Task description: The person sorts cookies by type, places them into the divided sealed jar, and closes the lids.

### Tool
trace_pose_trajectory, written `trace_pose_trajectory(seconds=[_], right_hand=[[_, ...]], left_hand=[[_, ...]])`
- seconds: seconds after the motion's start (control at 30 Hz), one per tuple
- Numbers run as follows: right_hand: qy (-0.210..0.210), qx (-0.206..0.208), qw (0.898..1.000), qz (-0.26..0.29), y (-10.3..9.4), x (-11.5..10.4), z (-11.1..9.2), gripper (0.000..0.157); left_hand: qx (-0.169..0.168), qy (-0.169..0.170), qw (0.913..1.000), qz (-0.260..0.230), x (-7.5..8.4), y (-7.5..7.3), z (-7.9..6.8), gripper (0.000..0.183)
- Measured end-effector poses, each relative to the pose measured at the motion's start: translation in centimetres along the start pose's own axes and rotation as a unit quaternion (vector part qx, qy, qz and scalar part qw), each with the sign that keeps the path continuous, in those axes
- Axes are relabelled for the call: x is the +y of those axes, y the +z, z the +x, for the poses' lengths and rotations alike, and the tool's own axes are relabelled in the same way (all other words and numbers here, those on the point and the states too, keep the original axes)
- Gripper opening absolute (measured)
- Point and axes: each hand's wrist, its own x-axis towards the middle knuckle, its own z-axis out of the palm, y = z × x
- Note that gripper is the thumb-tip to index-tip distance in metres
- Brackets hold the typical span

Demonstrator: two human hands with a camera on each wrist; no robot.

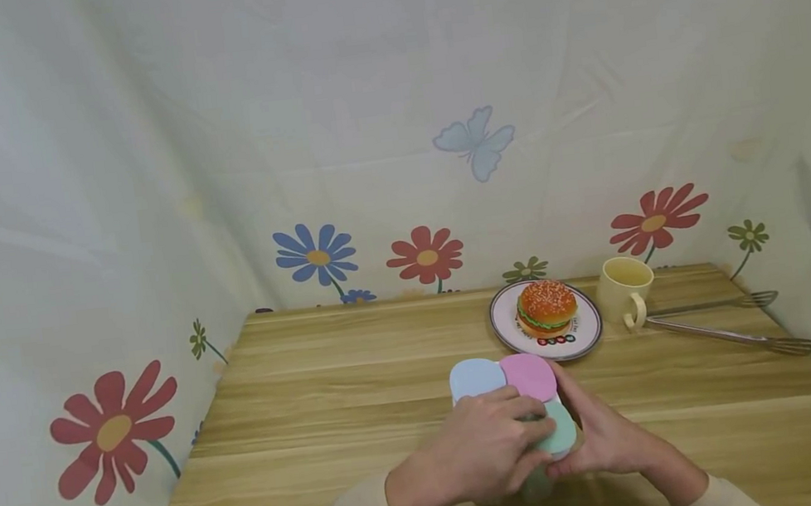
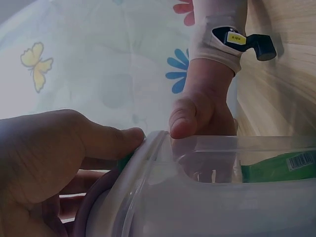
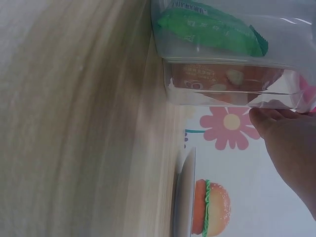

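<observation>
A clear plastic storage box (image 2: 222, 207) with several compartments stands on the table before me, topped by blue (image 1: 475, 376), pink (image 1: 531, 376) and green (image 1: 563, 431) lids. My left hand (image 1: 482, 449) reaches over the top, its curled fingers and thumb gripping the green lid; part of that lid is hidden by the fingers. The right hand (image 1: 608, 434) holds the box by its right side, thumb and fingers spread around the upper edge. Through the walls, a green packet (image 3: 212, 29) shows in one compartment and a brown-orange packet (image 3: 212, 78) in another.
Behind the box, a toy hamburger (image 1: 547, 308) sits on a white plate (image 1: 507, 325) with a dark rim. To its right are a yellow mug (image 1: 620, 291) and two metal whisk-like utensils (image 1: 722, 331). A flowered cloth (image 1: 365, 166) hangs around the wooden table (image 1: 317, 397).
</observation>
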Motion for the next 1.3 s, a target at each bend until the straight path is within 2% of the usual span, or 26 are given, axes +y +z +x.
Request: trace_pose_trajectory(seconds=[0.2, 0.4, 0.57, 0.73, 0.83, 1.0, 1.1, 1.23, 1.3], right_hand=[[-0.003, 0.001, 1.000, -0.010, 0.1, -0.1, 0.0, 0.124], [0.000, 0.001, 1.000, -0.017, 0.2, -0.3, 0.1, 0.126], [0.005, -0.003, 1.000, -0.005, 0.2, -0.3, 0.1, 0.125], [0.003, 0.006, 1.000, 0.000, 0.2, -0.2, 0.0, 0.126], [-0.001, 0.005, 1.000, 0.009, 0.3, -0.2, 0.0, 0.125], [0.002, 0.001, 1.000, 0.017, 0.3, -0.2, -0.1, 0.124], [-0.011, 0.002, 1.000, 0.021, 0.3, -0.1, 0.0, 0.125], [-0.024, -0.016, 0.998, 0.049, 0.1, -0.1, -0.1, 0.126], [-0.027, -0.032, 0.997, 0.061, -0.1, -0.3, -0.2, 0.126]], left_hand=[[-0.011, -0.003, 0.9997, -0.021, 0.0, -0.3, -0.1, 0.028], [-0.004, 0.024, 0.9989, 0.040, 0.2, -0.6, -0.2, 0.029], [0.024, 0.035, 0.9965, 0.072, 0.3, -0.3, -0.4, 0.028], [0.072, 0.043, 0.9905, 0.109, 0.4, 0.4, -0.7, 0.028], [0.084, 0.039, 0.9894, 0.112, 0.5, 0.7, -0.9, 0.028], [0.092, 0.034, 0.9913, 0.088, 0.5, 0.8, -1.1, 0.027], [0.078, 0.030, 0.9944, 0.064, 0.3, 0.7, -1.0, 0.028], [0.051, 0.024, 0.9984, 0.008, 0.0, 0.8, -1.0, 0.030], [0.052, 0.024, 0.9980, -0.027, -0.2, 1.0, -1.2, 0.031]])
